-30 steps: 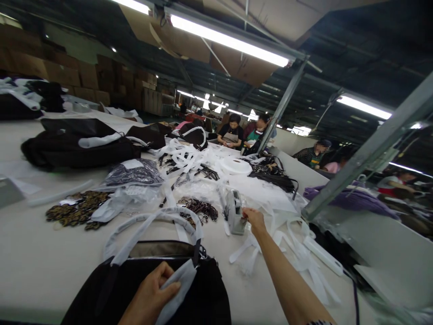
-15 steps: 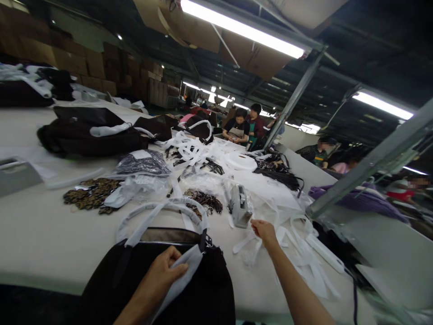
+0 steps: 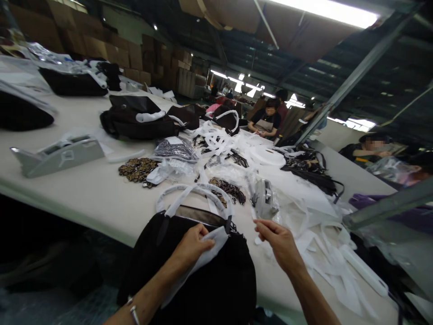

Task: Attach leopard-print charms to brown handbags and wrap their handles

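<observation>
At the near edge of the desk (image 3: 128, 205), a black handbag (image 3: 223, 275), base toward the wearer, with zippered mouth (image 3: 199, 215) and white-wrapped handles (image 3: 179, 202) directed away; long axis of the mouth from left to right, dipping slightly rightward. Over its front, in the grip of the left hand (image 3: 192, 246), a white wrapping sheet (image 3: 218, 239), clamped between thumb and fingers, long axis slanted from lower left up to the handle base at the right. Beside the bag, apart from it, the right hand (image 3: 279, 241), fingertips drawn close; impossible to tell whether closed on anything. Just beyond, a grey tape dispenser (image 3: 264, 201); far left, a second tape dispenser (image 3: 81, 151), roughly left to right, bearing a pale square mark (image 3: 66, 155). On a clear plastic packet (image 3: 176, 152), a white label (image 3: 175, 141), too small to read.
</observation>
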Demonstrator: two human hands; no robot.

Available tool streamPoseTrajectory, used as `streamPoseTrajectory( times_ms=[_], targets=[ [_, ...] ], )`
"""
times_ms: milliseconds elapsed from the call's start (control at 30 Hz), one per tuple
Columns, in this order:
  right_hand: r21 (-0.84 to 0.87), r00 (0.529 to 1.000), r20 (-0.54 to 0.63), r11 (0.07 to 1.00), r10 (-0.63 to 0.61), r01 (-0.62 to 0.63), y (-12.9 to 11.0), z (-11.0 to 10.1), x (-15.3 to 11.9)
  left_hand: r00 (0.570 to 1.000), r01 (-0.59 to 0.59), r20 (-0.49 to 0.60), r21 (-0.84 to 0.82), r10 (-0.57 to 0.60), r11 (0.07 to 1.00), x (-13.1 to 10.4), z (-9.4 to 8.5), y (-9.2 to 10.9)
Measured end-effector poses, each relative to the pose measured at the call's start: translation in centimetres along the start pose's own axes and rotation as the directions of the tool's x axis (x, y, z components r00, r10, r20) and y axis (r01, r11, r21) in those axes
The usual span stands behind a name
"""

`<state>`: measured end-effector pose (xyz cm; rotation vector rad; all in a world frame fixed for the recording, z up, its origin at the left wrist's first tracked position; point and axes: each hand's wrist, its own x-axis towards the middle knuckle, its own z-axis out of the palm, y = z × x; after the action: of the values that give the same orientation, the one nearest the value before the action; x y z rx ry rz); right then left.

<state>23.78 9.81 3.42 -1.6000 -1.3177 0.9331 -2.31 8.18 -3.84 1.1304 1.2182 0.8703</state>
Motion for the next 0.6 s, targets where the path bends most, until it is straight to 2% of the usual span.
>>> streamPoseTrajectory(
  times_ms=[100, 167, 233, 433, 600],
  targets=[
    [0.066, 0.963, 0.262, 0.997, -0.057, 0.041, -3.5, 5.3, -3.1, 1.0, 0.005, -0.005, 0.009, -0.005, 1.0, -0.2, -0.1, 0.3],
    [0.059, 0.949, 0.31, 0.997, -0.061, 0.045, -4.4, 7.9, -4.3, 1.0, -0.021, -0.019, 0.013, 0.021, 1.0, -0.3, -0.1, 0.4],
    [-0.002, 0.956, 0.289, 0.999, -0.049, 0.052, -4.1, 9.4, -4.6, 0.999, -0.037, -0.038, 0.02, 0.038, 0.999, -0.3, -0.1, 0.4],
    [-0.184, 0.974, 0.227, 0.981, -0.013, 0.056, -1.6, 10.2, -3.8, 0.995, -0.055, -0.078, 0.069, 0.06, 0.996, -0.3, 0.1, -0.2],
    [-0.294, 0.975, 0.213, 0.956, 0.055, 0.01, -1.4, 10.8, -3.3, 0.99, -0.068, -0.116, 0.149, 0.086, 0.987, -0.7, 0.2, -0.1]
  ],
)
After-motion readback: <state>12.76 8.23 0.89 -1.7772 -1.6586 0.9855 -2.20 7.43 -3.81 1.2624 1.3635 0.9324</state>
